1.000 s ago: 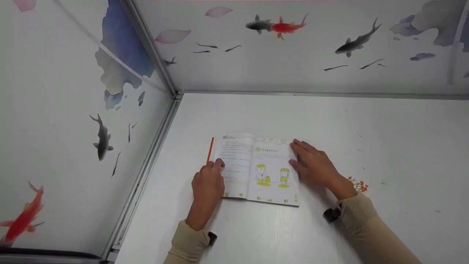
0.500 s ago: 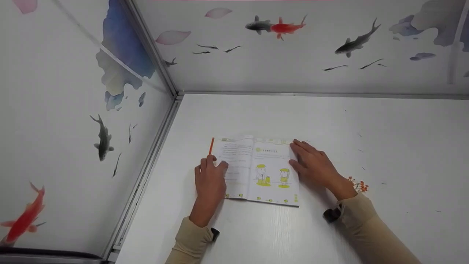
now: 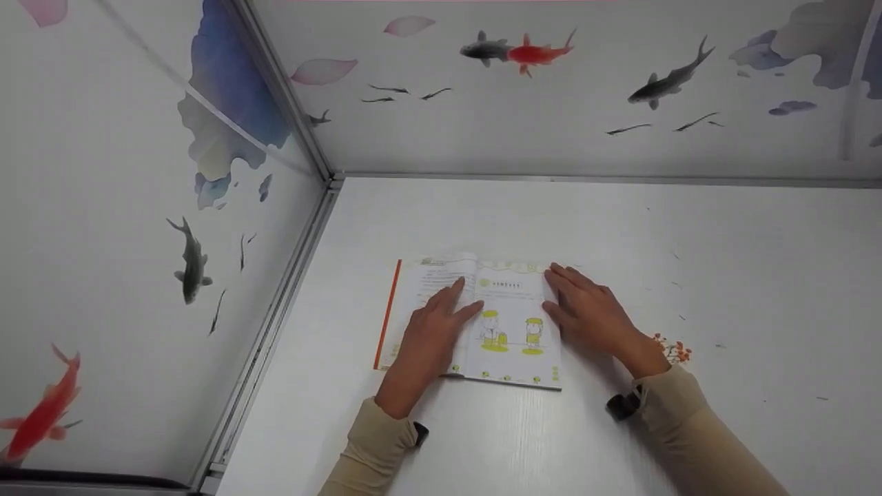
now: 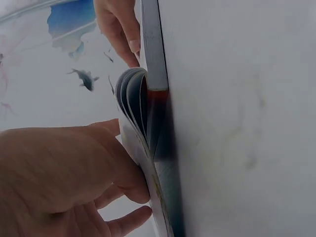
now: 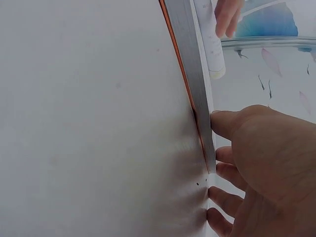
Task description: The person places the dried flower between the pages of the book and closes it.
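Observation:
An open book (image 3: 513,365) lies on the white table, with text on its left page and two cartoon figures in yellow on its right page. An orange strip (image 3: 388,313) shows along its left side. My left hand (image 3: 427,337) rests on the left page, thumb and index fingertips close to the centre fold. In the left wrist view, the few left-side pages curve up beside the thick page block (image 4: 155,49). My right hand (image 3: 596,310) lies along the right page's outer edge; in the right wrist view, its thumb touches the page and other fingertips reach past the book onto the table.
Next to the right wrist is a small sprig of orange flowers (image 3: 675,350). White panels printed with fish (image 3: 665,81) rise at the back and left, joined by metal rails (image 3: 303,255). Small dark marks dot the table (image 3: 744,275) on the right.
My left hand has moved right from the book's left edge onto the left page near the fold, its fingers straightening and uncovering the orange strip. The right hand stays in place.

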Demonstrator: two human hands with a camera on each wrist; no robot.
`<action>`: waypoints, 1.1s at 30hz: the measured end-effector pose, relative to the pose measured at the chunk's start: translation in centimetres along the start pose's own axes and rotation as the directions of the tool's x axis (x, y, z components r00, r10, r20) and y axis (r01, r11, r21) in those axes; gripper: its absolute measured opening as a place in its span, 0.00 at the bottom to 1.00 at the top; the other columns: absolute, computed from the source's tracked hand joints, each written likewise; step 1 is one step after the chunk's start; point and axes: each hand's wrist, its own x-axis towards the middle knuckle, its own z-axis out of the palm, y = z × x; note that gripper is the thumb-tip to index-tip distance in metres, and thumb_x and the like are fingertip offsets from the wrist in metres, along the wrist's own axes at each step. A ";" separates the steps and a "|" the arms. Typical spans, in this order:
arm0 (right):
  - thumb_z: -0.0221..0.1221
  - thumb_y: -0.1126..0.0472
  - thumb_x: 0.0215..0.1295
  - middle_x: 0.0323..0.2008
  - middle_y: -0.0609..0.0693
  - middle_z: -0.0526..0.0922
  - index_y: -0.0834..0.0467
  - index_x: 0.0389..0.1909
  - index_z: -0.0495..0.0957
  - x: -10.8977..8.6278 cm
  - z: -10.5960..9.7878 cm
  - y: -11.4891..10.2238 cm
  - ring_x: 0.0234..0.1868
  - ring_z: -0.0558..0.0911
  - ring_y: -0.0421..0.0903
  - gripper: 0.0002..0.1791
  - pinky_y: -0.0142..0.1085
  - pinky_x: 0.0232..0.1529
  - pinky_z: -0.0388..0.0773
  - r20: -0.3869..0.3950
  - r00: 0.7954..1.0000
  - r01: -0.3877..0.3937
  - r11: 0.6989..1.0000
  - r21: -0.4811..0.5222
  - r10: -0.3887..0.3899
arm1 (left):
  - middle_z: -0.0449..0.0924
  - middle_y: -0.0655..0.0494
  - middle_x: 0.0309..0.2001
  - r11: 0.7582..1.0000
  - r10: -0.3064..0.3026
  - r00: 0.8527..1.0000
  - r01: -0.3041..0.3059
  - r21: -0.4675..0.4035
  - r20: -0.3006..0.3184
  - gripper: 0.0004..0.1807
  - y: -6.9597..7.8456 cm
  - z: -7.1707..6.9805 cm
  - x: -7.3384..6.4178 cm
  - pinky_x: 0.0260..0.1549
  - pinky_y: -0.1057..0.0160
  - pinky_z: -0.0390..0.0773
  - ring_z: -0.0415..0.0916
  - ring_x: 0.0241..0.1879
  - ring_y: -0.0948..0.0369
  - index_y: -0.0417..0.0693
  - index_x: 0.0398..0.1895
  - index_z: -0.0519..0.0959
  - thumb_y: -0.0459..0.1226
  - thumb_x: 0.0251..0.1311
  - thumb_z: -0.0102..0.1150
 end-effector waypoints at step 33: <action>0.70 0.57 0.71 0.68 0.59 0.83 0.60 0.70 0.79 -3.8 -1.1 0.4 0.71 0.79 0.61 0.29 0.63 0.65 0.77 -0.203 0.975 0.070 0.995 -0.077 -0.084 | 0.66 0.46 0.81 0.986 -0.148 0.979 0.156 -0.050 0.138 0.39 1.8 -0.4 0.6 0.67 0.33 0.73 0.65 0.79 0.43 0.64 0.82 0.70 0.66 0.72 0.60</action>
